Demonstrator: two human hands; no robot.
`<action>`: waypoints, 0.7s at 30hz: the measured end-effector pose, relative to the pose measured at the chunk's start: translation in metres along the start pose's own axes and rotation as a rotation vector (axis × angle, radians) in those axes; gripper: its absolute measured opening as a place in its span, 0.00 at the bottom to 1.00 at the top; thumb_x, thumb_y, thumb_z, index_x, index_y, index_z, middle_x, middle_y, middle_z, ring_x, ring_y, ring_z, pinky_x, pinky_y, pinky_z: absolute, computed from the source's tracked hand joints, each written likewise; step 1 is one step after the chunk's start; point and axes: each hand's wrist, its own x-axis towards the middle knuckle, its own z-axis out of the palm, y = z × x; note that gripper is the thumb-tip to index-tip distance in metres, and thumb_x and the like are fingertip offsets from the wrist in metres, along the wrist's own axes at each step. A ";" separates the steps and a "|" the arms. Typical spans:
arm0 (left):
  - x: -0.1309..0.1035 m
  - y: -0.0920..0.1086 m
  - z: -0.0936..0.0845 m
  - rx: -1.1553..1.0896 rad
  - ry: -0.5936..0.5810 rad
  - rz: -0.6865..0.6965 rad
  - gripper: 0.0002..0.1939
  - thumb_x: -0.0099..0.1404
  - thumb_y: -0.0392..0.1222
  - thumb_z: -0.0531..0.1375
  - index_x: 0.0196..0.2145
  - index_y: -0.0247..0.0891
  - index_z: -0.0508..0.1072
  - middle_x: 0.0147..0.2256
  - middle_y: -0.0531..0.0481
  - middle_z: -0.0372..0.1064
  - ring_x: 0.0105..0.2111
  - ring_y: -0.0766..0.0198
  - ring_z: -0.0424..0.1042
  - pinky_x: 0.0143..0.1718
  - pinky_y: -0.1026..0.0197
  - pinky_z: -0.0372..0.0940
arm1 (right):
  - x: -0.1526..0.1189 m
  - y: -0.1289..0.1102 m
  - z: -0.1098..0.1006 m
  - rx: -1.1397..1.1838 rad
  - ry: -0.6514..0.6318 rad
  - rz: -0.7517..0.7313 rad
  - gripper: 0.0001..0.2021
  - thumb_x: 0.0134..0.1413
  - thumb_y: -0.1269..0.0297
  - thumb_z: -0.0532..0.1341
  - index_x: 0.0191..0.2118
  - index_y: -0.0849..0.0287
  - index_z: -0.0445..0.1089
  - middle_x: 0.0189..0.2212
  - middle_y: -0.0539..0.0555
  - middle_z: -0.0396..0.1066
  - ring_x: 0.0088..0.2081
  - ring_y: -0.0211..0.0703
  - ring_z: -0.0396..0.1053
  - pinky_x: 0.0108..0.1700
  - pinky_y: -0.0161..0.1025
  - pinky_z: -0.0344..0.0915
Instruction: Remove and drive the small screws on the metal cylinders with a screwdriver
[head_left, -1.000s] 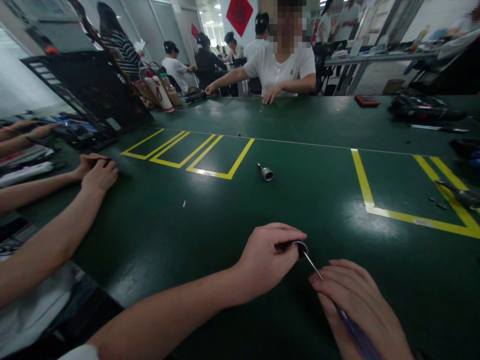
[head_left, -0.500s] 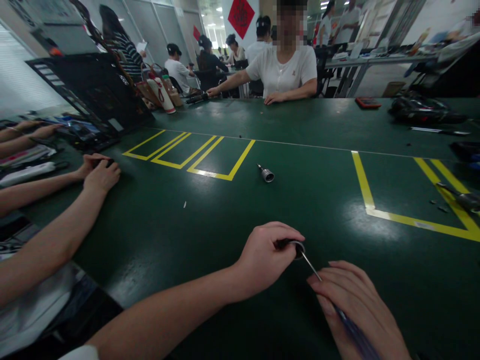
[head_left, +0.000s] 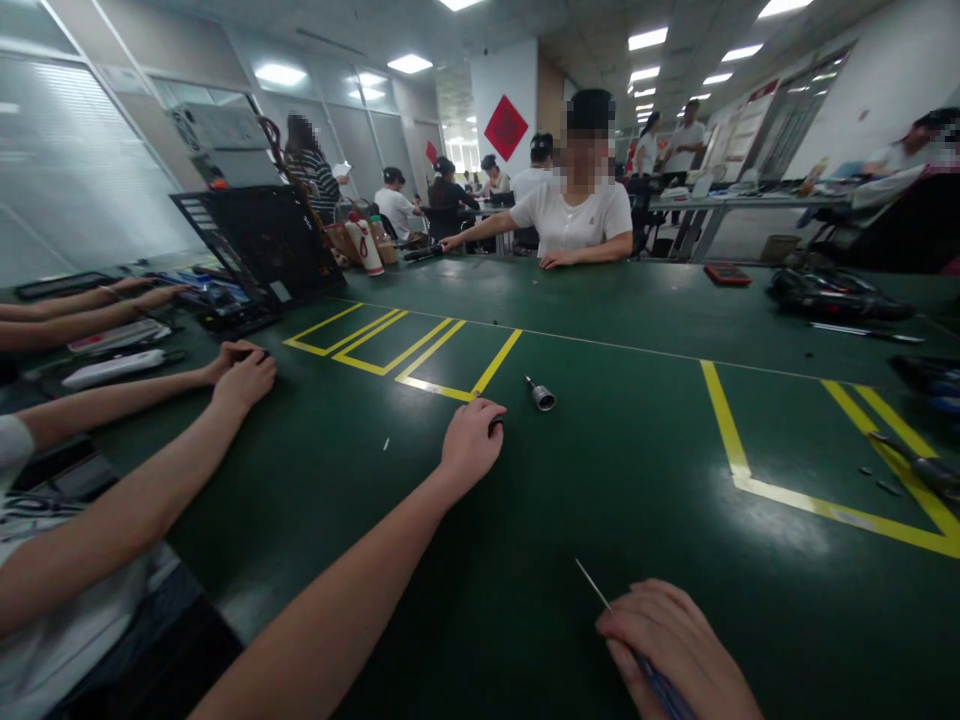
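My left hand [head_left: 474,442] is closed round a small dark part, mostly hidden, of which a black edge shows at the fingertips. It is near the yellow tape in the middle of the table. Just beyond it lies a metal cup-shaped piece with a thin shank [head_left: 541,397], not touched by the hand. My right hand [head_left: 679,645], low at the right, is wrapped round the dark bluish handle of a screwdriver [head_left: 592,583]. The thin bare shaft points up and left, apart from the left hand.
Yellow tape outlines [head_left: 739,430] mark the green table [head_left: 420,530]. A dark tool [head_left: 926,470] and small bits lie at the right. Another person's hands [head_left: 244,375] work at the left. Across the table sits a person in a white shirt [head_left: 581,220]. A black bag-like heap [head_left: 836,293] lies far right.
My left hand has moved forward and left with the dark part, away from the screwdriver tip. The screwdriver no longer reaches into the part's rim. The view has tilted up.
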 end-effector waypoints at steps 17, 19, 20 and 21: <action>0.072 0.015 0.030 0.059 -0.250 0.303 0.22 0.63 0.51 0.56 0.50 0.36 0.66 0.48 0.42 0.68 0.50 0.54 0.65 0.51 0.53 0.60 | 0.002 0.004 0.008 0.047 0.021 0.010 0.05 0.54 0.72 0.57 0.35 0.55 0.69 0.26 0.48 0.75 0.27 0.39 0.75 0.36 0.36 0.74; 0.076 0.019 0.034 0.064 -0.250 0.306 0.22 0.63 0.53 0.56 0.48 0.34 0.67 0.46 0.41 0.69 0.47 0.54 0.67 0.47 0.54 0.62 | 0.003 0.003 0.010 0.044 0.026 -0.009 0.07 0.54 0.73 0.56 0.34 0.55 0.68 0.25 0.48 0.75 0.27 0.38 0.75 0.36 0.36 0.73; 0.077 0.022 0.036 0.065 -0.251 0.312 0.23 0.62 0.54 0.56 0.48 0.34 0.67 0.45 0.41 0.69 0.46 0.54 0.67 0.46 0.54 0.63 | 0.003 0.003 0.010 0.043 0.027 -0.015 0.07 0.54 0.74 0.56 0.34 0.55 0.68 0.25 0.48 0.75 0.27 0.38 0.75 0.37 0.36 0.73; 0.078 0.026 0.039 0.064 -0.254 0.322 0.24 0.62 0.54 0.56 0.48 0.34 0.66 0.45 0.41 0.69 0.46 0.54 0.68 0.45 0.54 0.63 | 0.003 0.003 0.011 0.045 0.026 -0.023 0.07 0.54 0.75 0.56 0.34 0.55 0.68 0.26 0.48 0.75 0.27 0.38 0.75 0.37 0.36 0.73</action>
